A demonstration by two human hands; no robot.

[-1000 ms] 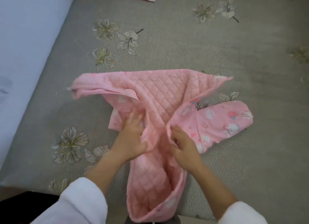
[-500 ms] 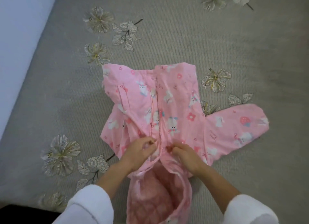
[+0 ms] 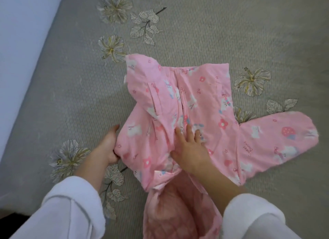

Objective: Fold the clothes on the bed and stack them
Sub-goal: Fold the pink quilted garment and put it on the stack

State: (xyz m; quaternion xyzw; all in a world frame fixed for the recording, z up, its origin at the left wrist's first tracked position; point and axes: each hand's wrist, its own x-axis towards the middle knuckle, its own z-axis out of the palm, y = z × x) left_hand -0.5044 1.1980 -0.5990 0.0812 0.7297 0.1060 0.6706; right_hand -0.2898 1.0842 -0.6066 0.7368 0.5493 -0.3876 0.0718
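A small pink quilted jacket (image 3: pixel 210 105) with bunny and flower prints lies front up on the grey bed cover (image 3: pixel 195 34), its zipper running down the middle. One sleeve (image 3: pixel 277 142) stretches out to the right. The quilted hood (image 3: pixel 178 213) opens toward me at the bottom edge. My right hand (image 3: pixel 190 148) lies flat with spread fingers on the jacket's middle, beside the zipper. My left hand (image 3: pixel 106 148) grips the jacket's bunched left side at its edge.
The grey cover carries embroidered flowers (image 3: pixel 114 9) and leaves around the jacket. A pale blue surface (image 3: pixel 21 42) runs along the left beyond the bed's edge. White sleeves cover both my forearms at the bottom.
The jacket's two front halves were brought together over the quilted lining. My hands then left the zipper: the left went to the left side, the right flattened on the middle.
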